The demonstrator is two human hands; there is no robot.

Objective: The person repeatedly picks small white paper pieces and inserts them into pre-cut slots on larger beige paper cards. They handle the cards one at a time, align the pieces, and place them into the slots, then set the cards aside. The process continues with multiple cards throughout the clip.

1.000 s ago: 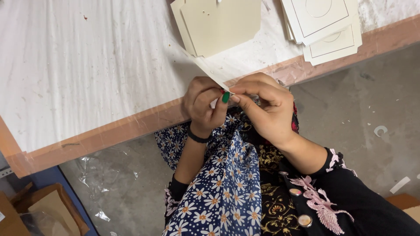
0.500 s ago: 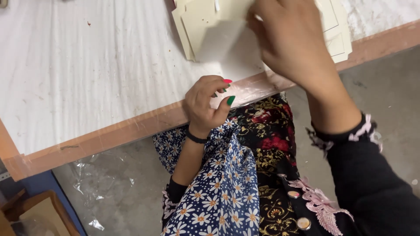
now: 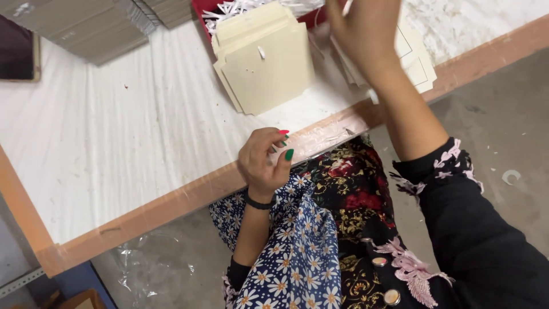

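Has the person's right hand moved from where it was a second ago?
Yes. The right hand has left the left hand at the wooden table edge and gone up over the stack of cream cardboard pieces.

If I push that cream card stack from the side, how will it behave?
The cream card stack already sits fanned, so it would probably shear and spread rather than slide together. The flat, crisp-edged sheets look fairly stiff and light. The white table cover looks textured, likely adding some drag.
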